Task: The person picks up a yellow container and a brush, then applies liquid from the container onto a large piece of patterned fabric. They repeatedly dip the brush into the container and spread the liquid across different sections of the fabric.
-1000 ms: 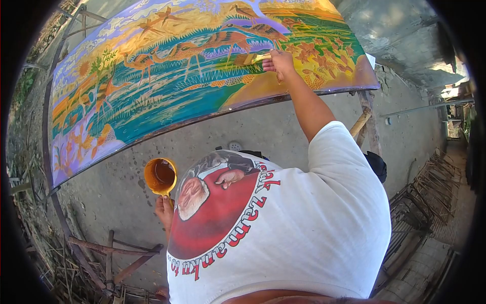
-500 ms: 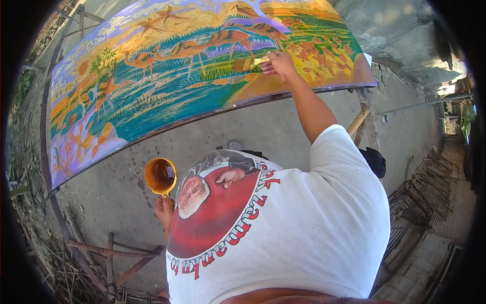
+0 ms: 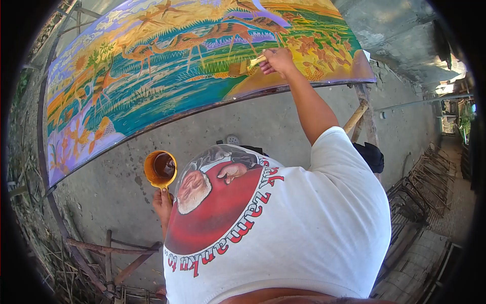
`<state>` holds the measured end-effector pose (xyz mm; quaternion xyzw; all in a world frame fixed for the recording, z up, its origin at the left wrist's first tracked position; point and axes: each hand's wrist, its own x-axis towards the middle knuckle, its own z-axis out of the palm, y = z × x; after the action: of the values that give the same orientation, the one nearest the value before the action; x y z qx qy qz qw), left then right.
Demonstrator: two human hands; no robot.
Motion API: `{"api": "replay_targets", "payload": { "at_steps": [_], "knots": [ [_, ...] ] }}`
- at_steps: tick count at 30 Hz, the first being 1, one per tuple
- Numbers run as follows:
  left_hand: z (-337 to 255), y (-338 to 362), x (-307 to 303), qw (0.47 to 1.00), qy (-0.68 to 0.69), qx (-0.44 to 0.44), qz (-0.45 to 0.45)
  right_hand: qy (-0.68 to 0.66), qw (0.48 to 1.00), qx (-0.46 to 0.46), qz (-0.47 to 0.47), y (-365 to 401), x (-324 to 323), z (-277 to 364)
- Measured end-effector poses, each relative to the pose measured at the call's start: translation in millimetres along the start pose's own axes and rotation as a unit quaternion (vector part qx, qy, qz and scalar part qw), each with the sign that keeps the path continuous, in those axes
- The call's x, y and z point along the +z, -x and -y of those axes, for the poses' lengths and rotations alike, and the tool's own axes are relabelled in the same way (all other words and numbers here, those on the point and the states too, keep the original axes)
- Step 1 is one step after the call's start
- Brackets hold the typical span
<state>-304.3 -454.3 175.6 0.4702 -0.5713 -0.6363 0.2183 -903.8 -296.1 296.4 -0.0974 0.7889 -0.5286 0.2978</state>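
My right hand (image 3: 277,62) is closed around the pale handle of a wide, flat paintbrush (image 3: 239,68). The brush's bristles point left and lie against the colourful cloth (image 3: 167,96), over a green band beneath the painted birds. Lower left, my left hand (image 3: 162,203) grips the handle of a yellow dipper (image 3: 150,169). Dark reddish-brown liquid (image 3: 164,165) stands in the dipper, which is held over the floor between the cloth and my shirt. The cloth is stretched flat and shows long-legged birds, water, plants and flowers.
Along the cloth's near edge runs a frame bar (image 3: 202,110), with a wooden leg (image 3: 356,116) at the right. Grey concrete floor (image 3: 126,213) lies below. Wooden poles (image 3: 109,251) stand lower left, and bamboo racks (image 3: 428,177) are at right. A dark bundle (image 3: 369,157) sits beside my sleeve.
My right hand and the brush have shifted slightly left and toward me across the cloth. The dipper stays nearly in place, its liquid surface a little changed.
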Motion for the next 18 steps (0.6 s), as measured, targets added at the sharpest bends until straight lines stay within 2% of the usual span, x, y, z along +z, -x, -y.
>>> {"api": "replay_targets", "payload": {
  "at_steps": [4,7,11,13,16,18],
  "knots": [
    [-0.9,3.6,0.7,0.999,0.037,0.034,0.001,0.006,0.986,-0.012,-0.167,-8.7,-100.9,-33.1],
    [0.2,3.3,6.8,0.998,0.047,0.047,0.001,-0.065,0.985,-0.011,-0.16,-1.9,-68.2,-40.5],
    [1.9,-5.1,6.2,0.999,0.036,0.032,0.005,-0.161,0.987,-0.006,0.005,17.2,59.3,-25.8],
    [-4.5,-9.0,7.5,0.999,0.032,0.02,0.016,-0.102,0.992,-0.021,0.065,38.9,99.8,-6.8],
    [-22.5,-9.3,12.3,0.999,0.013,0.016,0.03,-0.084,0.995,-0.049,0.015,21.6,73.4,-5.7],
    [-27.1,-10.8,12.6,0.999,0.0,0.026,0.037,-0.079,0.991,-0.068,-0.085,-3.0,18.0,-18.5]
  ]
}}
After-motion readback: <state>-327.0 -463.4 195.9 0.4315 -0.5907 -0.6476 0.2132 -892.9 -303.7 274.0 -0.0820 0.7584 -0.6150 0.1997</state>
